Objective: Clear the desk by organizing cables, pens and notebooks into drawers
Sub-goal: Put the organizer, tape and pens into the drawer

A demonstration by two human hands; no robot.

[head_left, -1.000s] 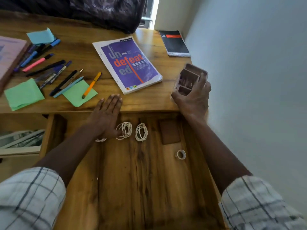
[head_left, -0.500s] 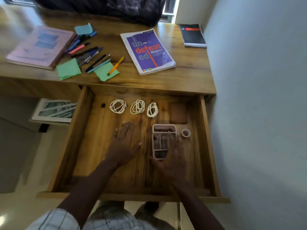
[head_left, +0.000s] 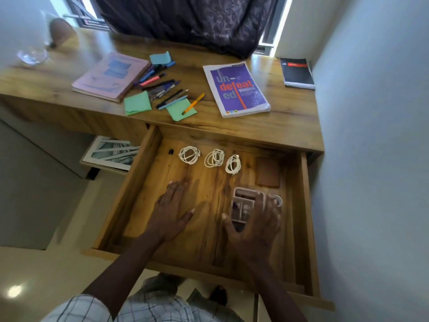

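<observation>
Grips divided tray (head_left: pixel 242 202) across near end with right hand (head_left: pixel 255 221): thumb on left wall, fingers curled over right wall. Sits in right half of open drawer (head_left: pixel 304 205), long axis front to back, far end toward desk and turned slightly right, just beside tape roll (head_left: pixel 279 201). Cannot tell whether lifted or on floor. Rests left hand (head_left: pixel 171 212) flat on drawer floor, fingers straight, slightly spread. Three coiled cables (head_left: pixel 214 158) along back.
</observation>
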